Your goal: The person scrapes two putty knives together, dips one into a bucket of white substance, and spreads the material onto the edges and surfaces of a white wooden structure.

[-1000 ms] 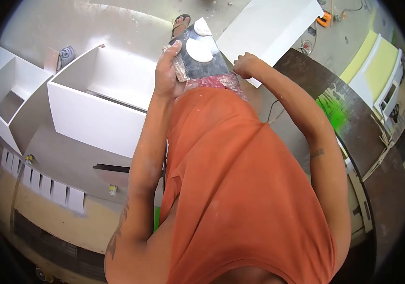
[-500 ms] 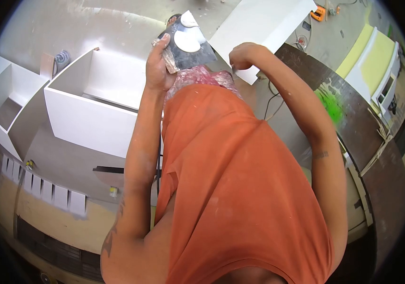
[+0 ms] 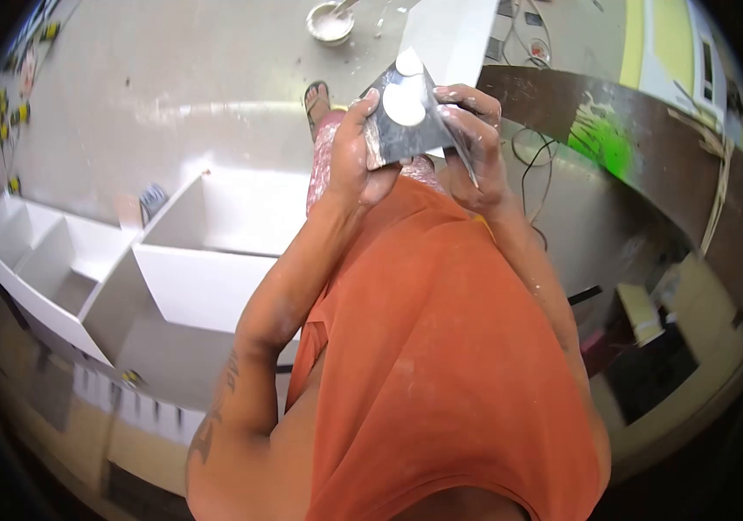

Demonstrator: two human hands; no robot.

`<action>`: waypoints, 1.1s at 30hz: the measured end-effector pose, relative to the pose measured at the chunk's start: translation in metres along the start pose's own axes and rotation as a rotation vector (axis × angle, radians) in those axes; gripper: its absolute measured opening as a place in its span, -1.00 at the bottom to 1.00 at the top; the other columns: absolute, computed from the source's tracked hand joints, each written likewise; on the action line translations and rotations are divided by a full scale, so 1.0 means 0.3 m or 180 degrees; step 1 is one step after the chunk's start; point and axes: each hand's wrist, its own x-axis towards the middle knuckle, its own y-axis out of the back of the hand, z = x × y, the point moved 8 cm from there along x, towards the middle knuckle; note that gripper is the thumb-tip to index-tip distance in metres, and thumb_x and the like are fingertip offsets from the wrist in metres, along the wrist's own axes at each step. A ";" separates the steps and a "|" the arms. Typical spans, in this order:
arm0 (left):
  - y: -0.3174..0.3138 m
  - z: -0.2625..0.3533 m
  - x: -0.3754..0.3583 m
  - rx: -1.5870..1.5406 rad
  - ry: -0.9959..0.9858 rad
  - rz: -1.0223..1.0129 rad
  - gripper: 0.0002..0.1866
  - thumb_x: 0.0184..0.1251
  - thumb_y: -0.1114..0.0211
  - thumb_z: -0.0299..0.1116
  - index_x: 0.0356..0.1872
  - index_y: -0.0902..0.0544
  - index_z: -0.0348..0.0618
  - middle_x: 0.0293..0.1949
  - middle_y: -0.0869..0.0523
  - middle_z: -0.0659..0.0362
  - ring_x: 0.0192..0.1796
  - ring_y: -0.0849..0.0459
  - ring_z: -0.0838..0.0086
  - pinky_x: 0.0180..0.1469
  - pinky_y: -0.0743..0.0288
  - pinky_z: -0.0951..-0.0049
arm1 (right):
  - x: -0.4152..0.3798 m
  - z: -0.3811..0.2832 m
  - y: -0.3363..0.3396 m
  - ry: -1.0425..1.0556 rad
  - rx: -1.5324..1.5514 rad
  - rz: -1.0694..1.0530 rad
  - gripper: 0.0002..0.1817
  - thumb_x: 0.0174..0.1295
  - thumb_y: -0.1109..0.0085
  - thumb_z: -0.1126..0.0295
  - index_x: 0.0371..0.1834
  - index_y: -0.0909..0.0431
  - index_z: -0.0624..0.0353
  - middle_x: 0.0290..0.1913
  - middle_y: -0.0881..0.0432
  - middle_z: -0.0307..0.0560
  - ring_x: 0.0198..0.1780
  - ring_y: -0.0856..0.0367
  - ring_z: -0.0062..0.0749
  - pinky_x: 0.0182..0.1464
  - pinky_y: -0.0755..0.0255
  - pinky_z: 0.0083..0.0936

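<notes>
Two rounded lumps of white paste [image 3: 403, 104] lie on a flat, dark grey board [image 3: 415, 139], one at its far corner, one near mid-surface. From my position, the left hand [image 3: 352, 161] grips the board's left edge, apparently to leave that surface unobstructed; the right hand [image 3: 481, 143] pinches a thin grey blade [image 3: 464, 154] beside the right edge, contact unclear.

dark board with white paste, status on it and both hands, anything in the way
Left hand gripping dark board by its left side. Right hand holding thin blade near its right edge, contact unclear. White paste on top, nothing covering it.
</notes>
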 end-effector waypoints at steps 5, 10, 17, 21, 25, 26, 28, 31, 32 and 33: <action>-0.253 0.019 -0.051 0.1300 -0.0011 -0.0060 -0.49 0.56 -0.02 -0.09 0.31 -0.43 -0.26 0.12 -0.68 0.02 0.12 -0.70 0.24 0.22 -0.58 0.14 | -0.267 0.130 0.090 -0.0787 -0.1595 -0.1001 -0.29 0.00 -0.10 0.81 0.32 -0.41 0.15 0.25 -0.46 0.09 0.37 -0.37 -0.06 0.43 -0.23 -0.21; -0.266 0.095 -0.009 0.2036 -0.0292 0.0368 -0.53 0.54 -0.04 -0.06 0.27 -0.49 -0.15 0.08 -0.69 0.14 0.06 -0.70 0.34 0.03 -0.59 0.24 | -0.786 0.355 0.149 -0.2495 -0.0318 0.1611 -0.43 0.24 0.02 0.60 0.39 -0.32 0.21 0.25 -0.48 0.13 0.32 -0.42 -0.08 0.38 -0.24 -0.25; -0.200 0.075 0.043 0.2677 0.0218 0.0795 -0.65 0.52 -0.09 -0.08 0.15 -0.57 0.01 -0.01 -0.72 0.28 -0.06 -0.71 0.43 -0.11 -0.54 0.36 | -1.194 0.514 -0.131 -0.2943 0.0222 0.4399 -0.52 0.42 -0.04 0.46 0.40 -0.32 0.27 0.19 -0.56 -0.02 0.21 -0.49 -0.33 0.31 -0.30 -0.44; -0.147 0.124 0.037 0.3188 0.0456 0.0969 -0.66 0.50 -0.12 -0.08 0.14 -0.59 0.02 0.04 -0.71 0.30 0.03 -0.68 0.47 -0.05 -0.53 0.35 | -1.126 0.609 -0.262 -0.2749 0.0331 0.5287 -0.54 0.47 -0.01 0.41 0.40 -0.34 0.28 0.30 -0.50 0.00 0.35 -0.41 -0.29 0.41 -0.23 -0.40; -0.114 0.209 0.032 0.3426 0.0814 0.0659 -0.56 0.50 -0.12 -0.07 0.25 -0.51 -0.08 0.10 -0.66 0.24 0.10 -0.64 0.41 0.07 -0.50 0.30 | -1.066 0.660 -0.344 -0.2467 0.0266 0.5797 -0.55 0.50 0.01 0.37 0.40 -0.33 0.28 0.30 -0.50 0.05 0.32 -0.45 -0.24 0.38 -0.28 -0.37; -0.098 0.238 0.027 0.3640 0.0661 0.0872 -0.65 0.46 -0.18 -0.08 0.13 -0.60 0.02 -0.02 -0.70 0.32 -0.01 -0.66 0.50 -0.05 -0.49 0.39 | -1.071 0.695 -0.377 -0.2769 0.0134 0.5742 -0.54 0.50 0.00 0.38 0.41 -0.33 0.28 0.31 -0.49 0.06 0.33 -0.44 -0.23 0.39 -0.27 -0.37; -0.088 0.264 0.029 0.3726 0.0722 0.0820 -0.65 0.46 -0.18 -0.08 0.13 -0.60 0.02 -0.02 -0.69 0.31 -0.02 -0.66 0.50 -0.06 -0.48 0.40 | -1.068 0.721 -0.423 -0.3061 0.0014 0.5748 -0.54 0.49 0.00 0.38 0.41 -0.32 0.28 0.33 -0.49 0.08 0.34 -0.44 -0.21 0.40 -0.26 -0.36; -0.071 0.304 0.032 0.3836 0.0723 0.0812 -0.64 0.46 -0.18 -0.07 0.13 -0.59 0.01 -0.02 -0.69 0.31 -0.03 -0.66 0.50 -0.08 -0.48 0.41 | -1.031 0.678 -0.417 -0.2554 -0.0993 0.5543 -0.53 0.37 -0.10 0.42 0.35 -0.40 0.22 0.30 -0.44 0.21 0.35 -0.38 0.16 0.41 -0.26 -0.11; -0.070 0.324 0.030 0.3900 0.0698 0.0833 -0.64 0.47 -0.18 -0.07 0.14 -0.59 0.00 -0.02 -0.69 0.30 -0.03 -0.67 0.49 -0.08 -0.49 0.41 | -1.028 0.672 -0.428 -0.2497 -0.1015 0.5502 -0.52 0.33 -0.13 0.44 0.33 -0.43 0.20 0.30 -0.44 0.20 0.36 -0.37 0.14 0.41 -0.26 -0.12; -0.069 0.333 0.028 0.3933 0.0716 0.0826 -0.64 0.47 -0.18 -0.07 0.14 -0.59 0.00 -0.02 -0.69 0.30 -0.03 -0.67 0.49 -0.08 -0.49 0.41 | -1.022 0.666 -0.439 -0.2443 -0.1045 0.5459 -0.52 0.29 -0.16 0.46 0.31 -0.46 0.18 0.30 -0.44 0.19 0.37 -0.36 0.13 0.41 -0.26 -0.13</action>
